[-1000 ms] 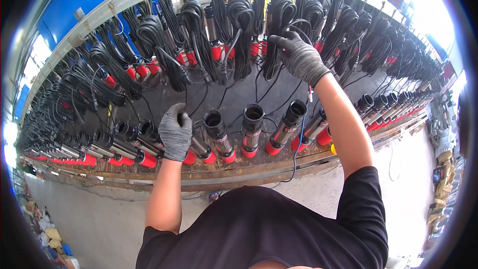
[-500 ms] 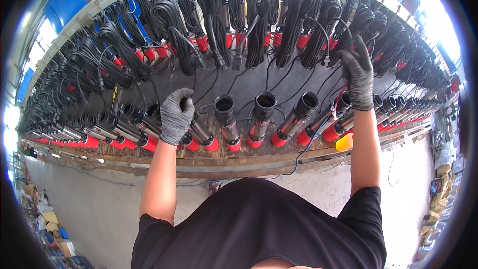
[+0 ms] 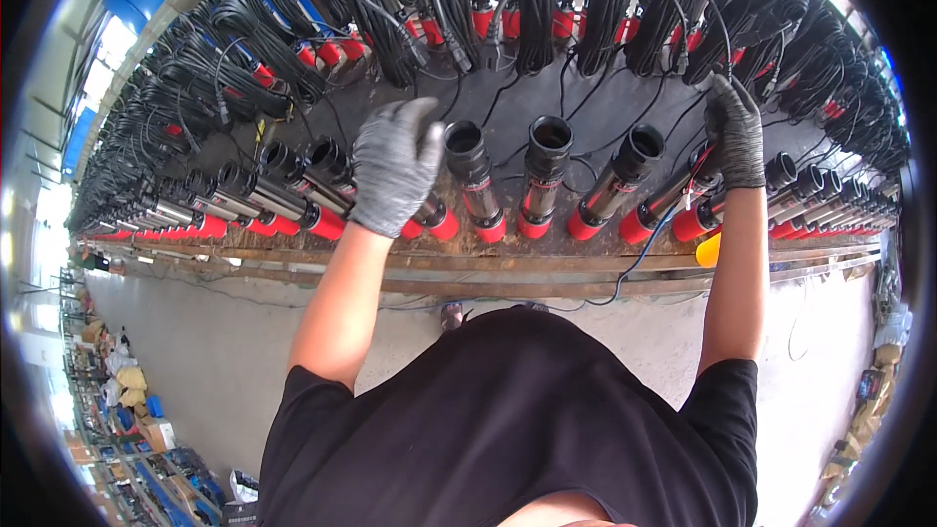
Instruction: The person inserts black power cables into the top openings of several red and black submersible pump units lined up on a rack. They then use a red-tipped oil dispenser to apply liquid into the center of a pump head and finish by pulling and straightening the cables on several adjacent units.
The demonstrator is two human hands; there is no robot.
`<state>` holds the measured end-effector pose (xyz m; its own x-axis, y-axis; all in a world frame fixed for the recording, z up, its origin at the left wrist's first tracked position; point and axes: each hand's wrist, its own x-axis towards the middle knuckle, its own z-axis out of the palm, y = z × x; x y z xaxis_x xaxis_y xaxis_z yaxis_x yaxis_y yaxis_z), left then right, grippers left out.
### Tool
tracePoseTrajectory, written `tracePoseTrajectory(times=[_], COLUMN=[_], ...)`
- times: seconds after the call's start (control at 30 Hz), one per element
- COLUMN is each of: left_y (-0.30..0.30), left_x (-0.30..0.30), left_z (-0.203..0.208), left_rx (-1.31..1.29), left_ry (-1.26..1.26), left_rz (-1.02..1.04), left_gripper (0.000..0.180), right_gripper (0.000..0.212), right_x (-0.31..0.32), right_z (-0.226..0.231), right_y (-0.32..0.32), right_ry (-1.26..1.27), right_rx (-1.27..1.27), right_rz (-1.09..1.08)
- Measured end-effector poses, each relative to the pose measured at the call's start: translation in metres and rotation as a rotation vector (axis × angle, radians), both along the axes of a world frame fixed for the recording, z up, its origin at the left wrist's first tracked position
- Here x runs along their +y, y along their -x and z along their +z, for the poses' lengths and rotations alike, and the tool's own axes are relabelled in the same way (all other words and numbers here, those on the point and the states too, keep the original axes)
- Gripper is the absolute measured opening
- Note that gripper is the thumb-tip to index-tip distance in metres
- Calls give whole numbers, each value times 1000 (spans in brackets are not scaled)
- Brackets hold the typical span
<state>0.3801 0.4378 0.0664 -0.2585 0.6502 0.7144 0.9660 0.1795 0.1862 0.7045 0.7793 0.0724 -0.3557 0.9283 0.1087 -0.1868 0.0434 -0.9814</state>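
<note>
1. One left hand (image 3: 395,171), 10 o'clock: fingers loosely spread, empty.
2. Right hand (image 3: 734,122), 2 o'clock: fingers curled near black cable (image 3: 723,31); can't tell if gripped.
3. Likely cable handling; any pull calls for clearing steel cylinders (image 3: 542,176).

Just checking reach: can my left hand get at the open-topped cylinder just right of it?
Probably yes: the left hand looks close, and nothing visible blocks its way to the cylinder.

A workshop: metal cylinders (image 3: 542,176) and bundled cables (image 3: 537,24) line a long bench (image 3: 586,262).
</note>
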Motion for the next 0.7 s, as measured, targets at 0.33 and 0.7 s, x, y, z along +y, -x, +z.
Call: tracePoseTrajectory(times=[0.33,0.7], left_y=[-32,-36], left_x=[53,58], left_z=[-26,-34], left_rx=[-425,-346], left_ry=[92,-42], left_rz=[11,4], left_gripper=[23,17], right_gripper=[41,39], right_x=[-2,7], right_z=[3,-4], right_y=[-8,-13], right_ry=[70,32], right_rx=[138,78], right_rz=[149,148])
